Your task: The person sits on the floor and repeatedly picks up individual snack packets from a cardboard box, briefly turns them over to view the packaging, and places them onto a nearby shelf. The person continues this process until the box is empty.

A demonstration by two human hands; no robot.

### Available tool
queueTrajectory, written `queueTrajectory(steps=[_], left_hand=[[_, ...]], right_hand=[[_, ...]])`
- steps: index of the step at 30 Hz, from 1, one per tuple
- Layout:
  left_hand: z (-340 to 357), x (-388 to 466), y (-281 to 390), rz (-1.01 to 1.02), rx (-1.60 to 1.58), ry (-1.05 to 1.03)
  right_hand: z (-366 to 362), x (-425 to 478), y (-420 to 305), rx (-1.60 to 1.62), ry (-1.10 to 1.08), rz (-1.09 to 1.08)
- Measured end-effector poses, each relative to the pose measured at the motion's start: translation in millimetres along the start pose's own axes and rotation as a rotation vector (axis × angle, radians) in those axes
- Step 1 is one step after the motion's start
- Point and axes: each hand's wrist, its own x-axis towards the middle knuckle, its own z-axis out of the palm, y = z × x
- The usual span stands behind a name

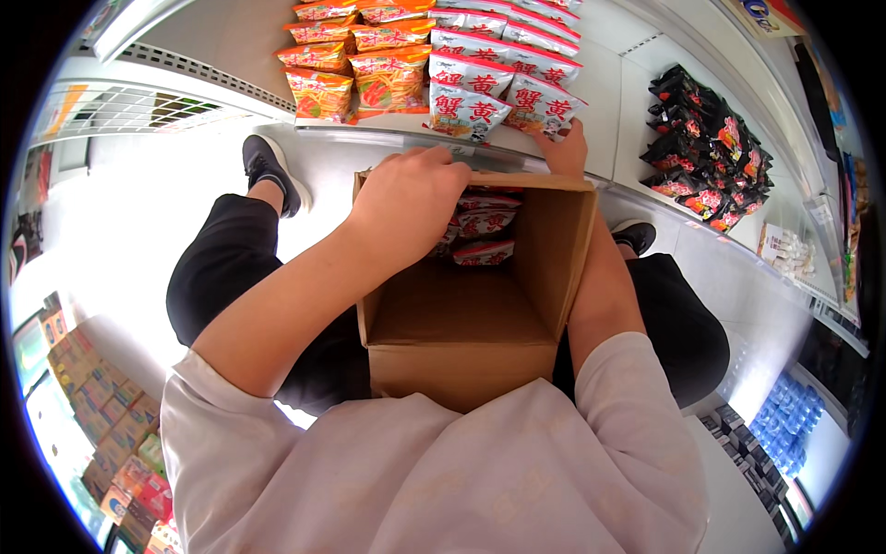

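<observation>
An open cardboard box stands between my legs, its mouth facing up toward me. Several white snack packets with red edging lie inside at its far end. My left hand is curled over the box's far rim and covers part of the contents. Beyond the box, my right hand has its fingers at the lower right corner of a white snack packet. That packet is at the front of the right-hand column on the shelf, leaning against those behind it. The fingertips are partly hidden.
Orange snack packets stand in rows left of the white ones on the shelf. Black packets are piled farther right. A clear strip edges the shelf. Stacked cartons and blue bottles stand behind me.
</observation>
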Motion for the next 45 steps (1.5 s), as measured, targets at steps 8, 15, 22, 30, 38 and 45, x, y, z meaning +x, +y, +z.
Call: queueTrajectory(steps=[8,15,22,30,38,45], left_hand=[[2.8,4.1,-4.1,-0.029,0.005,-0.001],[5.3,6.7,-11.5,-0.038,0.04,0.025],[15.4,8.0,-27.6,0.046,0.225,0.091],[-1.4,4.5,-43.0,-0.107,0.156,-0.104],[1.0,5.8,-32.4,-0.107,0.253,-0.113],[1.6,3.4,-27.7,-0.076,0.203,-0.111]], right_hand=[[24.7,21.3,64.4,0.244,-0.033,0.178],[-8.2,23.9,28.6,0.133,0.072,0.1],[-122.0,61.8,-115.5,1.146,0.104,0.087],[-85.0,-49.9,-270.8,0.534,-1.693,-0.324],[38.5,-132.0,-182.6,-0.847,-1.255,-0.572],[62.3,-130.7,-138.5,-0.782,-1.338,-0.542]])
